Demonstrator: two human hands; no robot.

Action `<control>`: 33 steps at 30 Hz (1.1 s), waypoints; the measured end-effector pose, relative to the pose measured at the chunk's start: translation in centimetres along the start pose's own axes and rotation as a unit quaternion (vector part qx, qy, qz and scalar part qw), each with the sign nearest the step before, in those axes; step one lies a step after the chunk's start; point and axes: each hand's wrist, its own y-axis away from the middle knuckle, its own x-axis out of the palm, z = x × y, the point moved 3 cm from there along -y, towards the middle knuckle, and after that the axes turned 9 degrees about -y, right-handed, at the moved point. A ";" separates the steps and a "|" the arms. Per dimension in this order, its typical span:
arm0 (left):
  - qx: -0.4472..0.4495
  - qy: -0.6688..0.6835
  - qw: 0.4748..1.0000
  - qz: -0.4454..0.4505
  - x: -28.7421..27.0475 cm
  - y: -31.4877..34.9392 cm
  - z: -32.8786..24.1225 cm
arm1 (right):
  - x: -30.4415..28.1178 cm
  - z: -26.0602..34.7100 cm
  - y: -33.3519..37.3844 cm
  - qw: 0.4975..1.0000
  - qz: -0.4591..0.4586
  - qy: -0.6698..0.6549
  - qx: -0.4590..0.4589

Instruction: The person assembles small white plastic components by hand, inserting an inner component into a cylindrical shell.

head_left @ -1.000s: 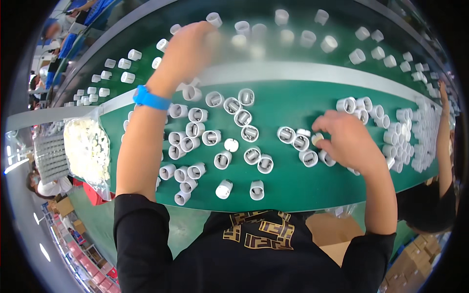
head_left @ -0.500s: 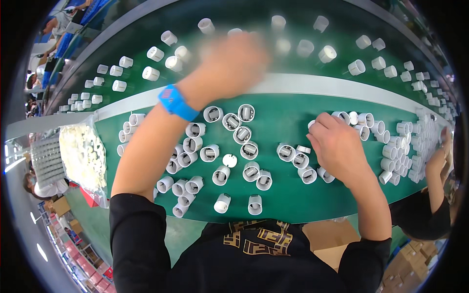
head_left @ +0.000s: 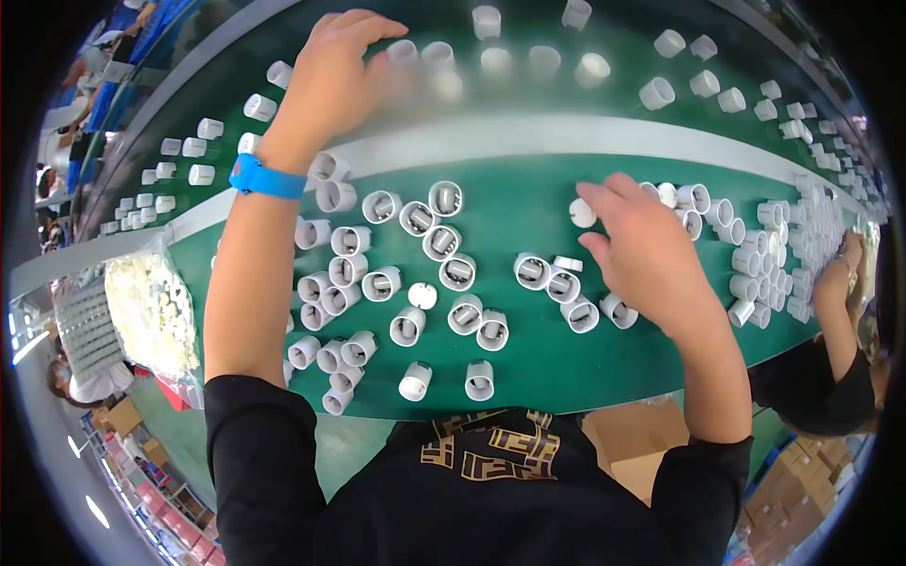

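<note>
Head view: your camera looks down on a green tabletop (head_left: pixel 557 373), with a green belt (head_left: pixel 628 61) beyond it and a pale rail (head_left: pixel 510 137) between them.
Left hand: your left hand (head_left: pixel 342 71) is over the belt, thumb and fingers apart, with nothing visible between them. A white cup (head_left: pixel 402 52) lies just beside the thumb; you cannot tell from here whether they touch.
Right hand: your right hand (head_left: pixel 644 243) is over the tabletop, index finger and thumb spread and not pressed together.
Loose cap: the round white cap (head_left: pixel 582 214) sits in the gap between that finger and thumb. Whether a fingertip brushes its rim, you cannot tell.
Filled cups: near your right hand stands a cluster of cups with metal pieces inside (head_left: pixel 563 285), and a small tilted cap (head_left: pixel 568 264) is beside them.
Cap grip: judging by its shape, you do best to pinch opposite edges lightly and keep the disc level.
Cup grip: your left fingers would probably hold surest around the smooth sides, since a rounded cup could roll if nudged.
Clearance: keep your right palm clear of the nearby cup (head_left: pixel 619 311); a knock could well tip it and spill its contents.
</note>
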 end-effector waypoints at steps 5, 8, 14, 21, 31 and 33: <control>-0.087 0.048 0.986 0.135 0.9 1.1 2.2 | 1.7 0.2 0.2 0.992 -0.008 0.115 0.043; -0.102 0.085 0.977 0.169 1.7 0.4 1.7 | 2.3 -0.1 0.4 0.990 -0.021 0.138 0.021; -0.202 0.229 0.913 0.269 3.6 -0.6 4.4 | 1.3 1.1 0.4 0.991 -0.061 -0.121 0.005; -0.243 0.213 0.945 0.050 1.4 0.9 6.4 | 2.1 0.6 0.3 0.990 -0.057 0.066 -0.106; -0.273 0.532 0.797 -0.087 -10.8 8.6 -5.0 | 2.4 -0.1 1.2 0.996 -0.051 0.038 -0.055; -0.281 0.510 0.810 -0.067 -11.3 11.4 -8.1 | 2.2 0.0 1.0 0.995 -0.067 0.025 -0.074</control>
